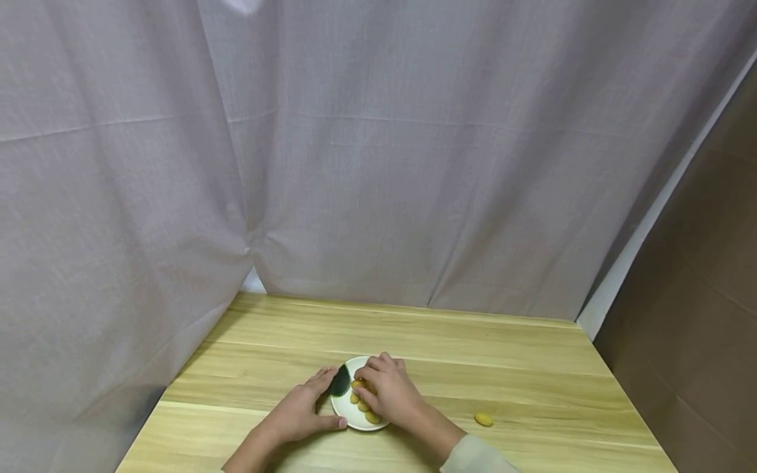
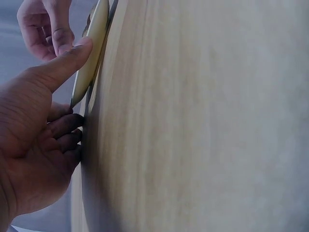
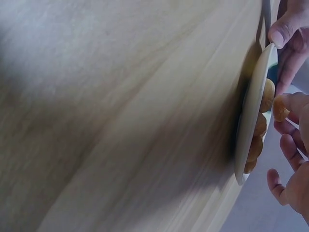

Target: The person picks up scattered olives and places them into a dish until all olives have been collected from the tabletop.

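A small round white plate (image 1: 344,405) with a dark green patch (image 1: 340,382) on its left part stands near the table's front. My left hand (image 1: 301,410) holds it at the left, thumb on the near rim and fingers along the far left edge. Several yellow-brown oval pieces (image 1: 372,417) lie on the plate in a row. Above them is my right hand (image 1: 390,392), pinching one more yellow-brown oval piece (image 3: 280,108) between thumb and fingertips. In the right wrist view this piece is just over the row; whether it touches another is unclear.
A single yellow oval piece (image 1: 483,419) lies on the wooden table (image 1: 532,368), to the right of the plate. Grey curtains (image 1: 378,197) hang behind and to the left of the table. A brown panel (image 1: 698,315) stands along the right side.
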